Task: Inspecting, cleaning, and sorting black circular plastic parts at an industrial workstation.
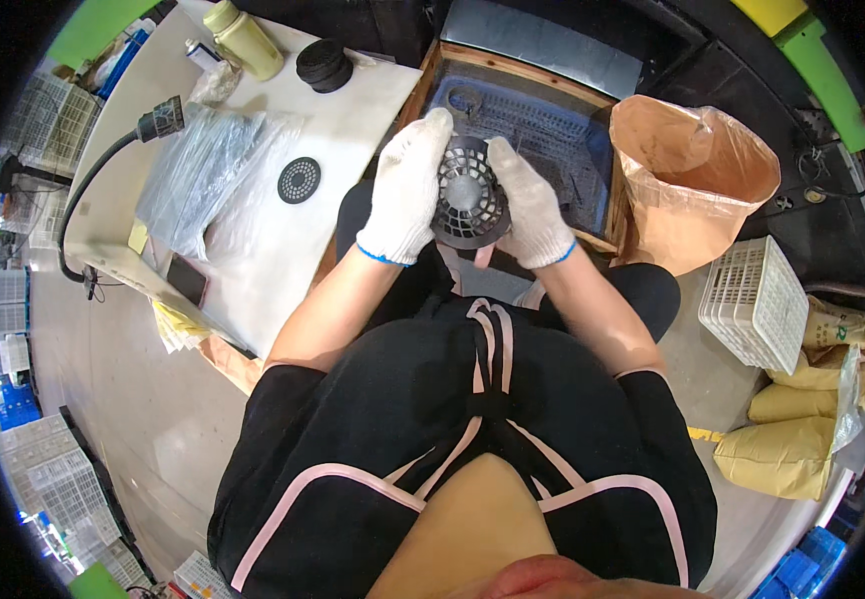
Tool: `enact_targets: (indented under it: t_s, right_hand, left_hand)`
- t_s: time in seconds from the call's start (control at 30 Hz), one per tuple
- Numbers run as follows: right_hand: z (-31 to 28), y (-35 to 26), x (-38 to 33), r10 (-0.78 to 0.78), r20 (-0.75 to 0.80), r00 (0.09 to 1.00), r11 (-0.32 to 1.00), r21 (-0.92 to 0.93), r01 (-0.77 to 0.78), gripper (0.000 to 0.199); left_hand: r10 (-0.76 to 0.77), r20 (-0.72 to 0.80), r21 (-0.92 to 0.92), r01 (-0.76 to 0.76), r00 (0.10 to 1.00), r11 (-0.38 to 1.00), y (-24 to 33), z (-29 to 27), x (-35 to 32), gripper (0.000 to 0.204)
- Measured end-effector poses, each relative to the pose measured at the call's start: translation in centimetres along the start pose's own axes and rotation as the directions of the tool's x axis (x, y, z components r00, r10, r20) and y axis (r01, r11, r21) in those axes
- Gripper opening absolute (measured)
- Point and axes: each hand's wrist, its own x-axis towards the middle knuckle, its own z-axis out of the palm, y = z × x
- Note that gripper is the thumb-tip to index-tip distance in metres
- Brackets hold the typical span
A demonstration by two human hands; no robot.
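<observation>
Between my two gloved hands is a round black plastic grille [471,195] with a grid of openings and a paler solid centre. My left hand [407,190], in a white knit glove with a blue cuff edge, grips its left rim. On the opposite rim my right hand [530,205], gloved the same way, closes with the thumb along the edge; a bare fingertip shows below the grille. The grille is held up over my lap, in front of a blue crate [577,125]. A flat black perforated disc [299,181] lies on the white table [347,150] to the left.
Clear plastic bags [203,175], a stack of black discs [323,66], a yellowish bottle [245,40] and a phone [187,281] are on the table. A gooseneck lamp [160,120] arches over its left side. At right stand a paper-lined bin [687,180] and a white crate [752,304].
</observation>
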Motion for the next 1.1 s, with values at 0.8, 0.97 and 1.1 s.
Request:
enact_targets:
  t_s: [0.8,0.97,1.1]
  right_hand:
    - [-0.7,-3.9,1.5,-0.430,-0.175,0.886,0.847,-0.418,0.329,0.035]
    - [-0.6,-5.0,0.2,-0.365,-0.199,0.909,0.892,-0.355,0.281,0.034]
    - [-0.8,-6.2,-0.3,-0.313,-0.145,0.939,0.848,-0.488,0.207,0.034]
  left_hand:
    - [0.084,0.163,-0.256,-0.041,0.983,0.966,-0.1,-1.2,0.5,0.036]
    - [-0.031,0.275,-0.105,0.062,0.961,0.993,-0.7,-4.0,-0.3,0.032]
    - [0.011,0.291,-0.067,0.008,0.957,0.998,0.0,-4.5,0.1,0.029]
